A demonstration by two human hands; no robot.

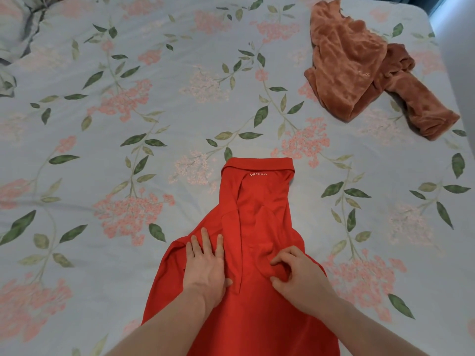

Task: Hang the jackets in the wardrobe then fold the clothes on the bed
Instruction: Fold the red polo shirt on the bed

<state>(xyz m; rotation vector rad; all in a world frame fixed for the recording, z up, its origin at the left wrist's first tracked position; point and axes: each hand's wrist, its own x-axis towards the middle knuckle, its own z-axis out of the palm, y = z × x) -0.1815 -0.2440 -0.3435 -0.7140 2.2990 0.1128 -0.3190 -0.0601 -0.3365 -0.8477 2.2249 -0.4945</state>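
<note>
- The bed [77,176] fills almost the whole frame. Its sheet is light blue with pink flowers and green leaves.
- A red shirt [257,214] lies on the bed in the lower middle of the frame. Its collar is at the top, near the middle of the frame, and it has small white letters just under the collar. The sides of the shirt are folded in toward the middle, so the top part looks narrow. The bottom part spreads wider and runs off the lower edge of the frame.
- A brown fuzzy top [359,70] lies in a crumpled heap in the upper right of the frame, well apart from the red shirt. One sleeve sticks out toward the right edge.
- A bit of a pillow [15,27] with a darker leaf print shows in the upper left corner.
- The left hand [205,263] rests flat on the red shirt, left of the folded flap. Its grip is spread, with the fingers straight and pressed down on the cloth.
- The right hand [300,273] is on the red shirt too, just right of the middle. Its grip is pinching a fold of the red cloth between curled fingers and thumb.
- Both bare arms come in from the bottom of the frame.
</note>
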